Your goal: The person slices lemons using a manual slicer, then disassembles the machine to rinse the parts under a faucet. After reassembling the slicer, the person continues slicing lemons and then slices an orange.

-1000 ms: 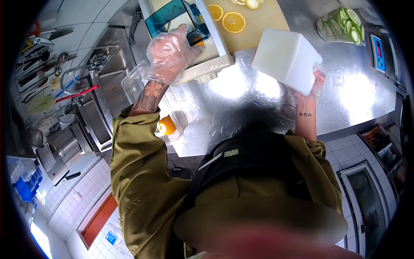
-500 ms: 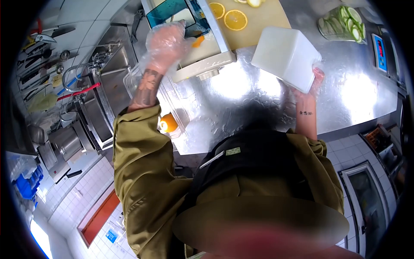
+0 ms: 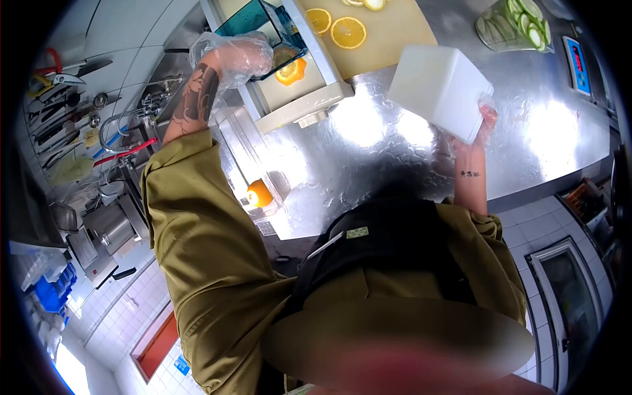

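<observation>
My left hand (image 3: 249, 55), in a clear plastic glove, is at the slicer (image 3: 309, 105), beside its teal guard (image 3: 247, 21). Its fingers are mostly hidden by the glove and the guard. An orange piece (image 3: 289, 71) shows at the guard's lower edge, on the slicer bed. Gloved too, my right hand (image 3: 484, 125) grips the lower right corner of a white container (image 3: 438, 89), which is tilted above the steel table. Two orange slices (image 3: 347, 33) lie on the cutting board (image 3: 388, 39) beyond the slicer.
A clear tray (image 3: 237, 148) with a cut orange (image 3: 259, 193) is left of centre. At the upper right are a clear container of green slices (image 3: 525, 27) and a scale (image 3: 577, 64). A sink (image 3: 172, 99) and wall-hung utensils (image 3: 56, 105) are at left.
My left hand has shifted left and slightly down, and more of the orange piece shows under the guard. My right hand still holds the white container in nearly the same place.
</observation>
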### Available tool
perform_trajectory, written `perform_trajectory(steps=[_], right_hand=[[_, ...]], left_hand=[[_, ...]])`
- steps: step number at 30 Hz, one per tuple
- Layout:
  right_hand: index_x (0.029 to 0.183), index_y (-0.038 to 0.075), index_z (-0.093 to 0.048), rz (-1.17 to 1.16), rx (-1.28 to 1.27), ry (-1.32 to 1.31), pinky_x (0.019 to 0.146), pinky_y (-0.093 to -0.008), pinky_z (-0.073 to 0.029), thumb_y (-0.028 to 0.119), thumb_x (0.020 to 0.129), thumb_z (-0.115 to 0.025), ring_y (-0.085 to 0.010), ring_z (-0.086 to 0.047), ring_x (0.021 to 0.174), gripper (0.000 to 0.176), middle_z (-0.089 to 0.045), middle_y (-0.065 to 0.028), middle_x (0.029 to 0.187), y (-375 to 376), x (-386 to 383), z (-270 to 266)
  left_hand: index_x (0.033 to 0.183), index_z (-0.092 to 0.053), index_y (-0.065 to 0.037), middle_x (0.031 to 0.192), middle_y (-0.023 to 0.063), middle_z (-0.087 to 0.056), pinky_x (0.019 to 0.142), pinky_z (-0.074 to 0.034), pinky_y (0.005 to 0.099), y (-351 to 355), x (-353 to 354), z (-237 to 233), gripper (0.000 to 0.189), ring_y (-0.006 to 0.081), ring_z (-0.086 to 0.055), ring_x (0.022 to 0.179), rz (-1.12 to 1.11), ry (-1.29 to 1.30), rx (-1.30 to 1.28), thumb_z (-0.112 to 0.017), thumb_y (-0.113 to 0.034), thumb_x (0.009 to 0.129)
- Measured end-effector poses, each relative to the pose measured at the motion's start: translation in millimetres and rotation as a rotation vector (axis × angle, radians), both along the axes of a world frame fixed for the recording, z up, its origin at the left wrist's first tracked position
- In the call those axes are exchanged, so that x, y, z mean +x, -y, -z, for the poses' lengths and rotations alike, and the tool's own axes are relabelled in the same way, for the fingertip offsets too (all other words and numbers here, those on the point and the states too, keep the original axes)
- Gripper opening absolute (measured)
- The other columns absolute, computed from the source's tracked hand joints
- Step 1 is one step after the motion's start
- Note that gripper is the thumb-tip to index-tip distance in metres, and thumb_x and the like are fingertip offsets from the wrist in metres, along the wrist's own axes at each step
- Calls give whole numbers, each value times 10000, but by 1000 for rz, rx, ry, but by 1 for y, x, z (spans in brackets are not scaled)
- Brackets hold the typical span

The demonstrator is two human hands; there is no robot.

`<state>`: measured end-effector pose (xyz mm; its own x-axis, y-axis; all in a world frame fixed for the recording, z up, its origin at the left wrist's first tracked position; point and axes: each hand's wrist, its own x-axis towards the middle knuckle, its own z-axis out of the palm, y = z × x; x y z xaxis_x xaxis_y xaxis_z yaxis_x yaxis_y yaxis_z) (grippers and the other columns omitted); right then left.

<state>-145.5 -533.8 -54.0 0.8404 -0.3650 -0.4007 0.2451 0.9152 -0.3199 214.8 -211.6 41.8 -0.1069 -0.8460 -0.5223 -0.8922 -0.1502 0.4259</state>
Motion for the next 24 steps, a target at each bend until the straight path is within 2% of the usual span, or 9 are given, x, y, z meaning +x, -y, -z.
perform_trajectory(steps=[2,4,7,11,13,15,18,19,24], right_hand=[[1331,-7,-461,-2,-10,-10,913,-438,-568,214,687,-694,-318,-627,1087,720,-592,-171,1224,0,-1,0],[1330,-6,-461,0,-26,-37,920,-437,-565,219,691,-692,-320,-626,1089,716,-592,-171,1226,-1,0,-3],[1374,-18,-430,-20,10,19,889,-467,-566,291,676,-678,-348,-619,1086,802,-576,-195,1250,2,2,8],[1371,-17,-432,-26,-92,-68,909,-458,-559,285,675,-682,-337,-613,1097,799,-576,-190,1250,-4,6,-1],[1369,-18,-432,-28,-107,-97,921,-452,-553,281,673,-686,-332,-609,1105,799,-576,-189,1249,-7,7,-9],[1369,-15,-432,-26,-103,-78,925,-446,-552,290,675,-686,-331,-610,1102,799,-576,-187,1247,-4,5,0],[1367,-11,-433,1,-127,-94,913,-439,-558,313,677,-686,-328,-614,1094,803,-577,-185,1241,-6,10,-7],[1366,-10,-433,15,-138,-108,907,-436,-561,322,678,-686,-327,-615,1091,805,-578,-184,1239,-7,13,-12],[1365,-3,-437,12,-227,-144,888,-434,-567,346,680,-684,-322,-615,1093,807,-577,-179,1238,-1,16,-8]], left_hand=[[772,-647,8,768,126,-646,652,-468,393,7,1,-4,191,266,-583,696,107,12,21,-587,-164,829],[777,-642,14,757,119,-636,644,-464,383,13,0,-8,184,259,-576,691,-26,-22,128,-600,-159,824],[773,-619,30,721,111,-583,623,-441,364,14,-14,-18,215,230,-533,667,-472,-170,211,-623,-183,797],[766,-595,23,692,100,-508,612,-406,348,7,-38,-14,261,200,-473,653,-510,-97,-73,-611,-236,789],[798,-611,-3,750,107,-523,672,-413,349,11,-44,-15,222,215,-493,719,-546,-24,-8,-578,-221,824],[856,-648,-41,871,125,-578,786,-438,357,21,-42,-25,183,251,-551,851,-704,-26,276,-527,-175,884],[819,-617,-35,808,148,-571,718,-436,363,36,-40,-35,238,276,-553,784,-306,95,334,-541,-250,887],[826,-620,-33,824,150,-580,732,-440,363,38,-39,-34,238,276,-560,799,-257,101,324,-547,-252,885],[859,-638,-26,905,157,-624,800,-461,361,31,-44,-20,245,279,-599,876,-462,14,179,-575,-262,879]])
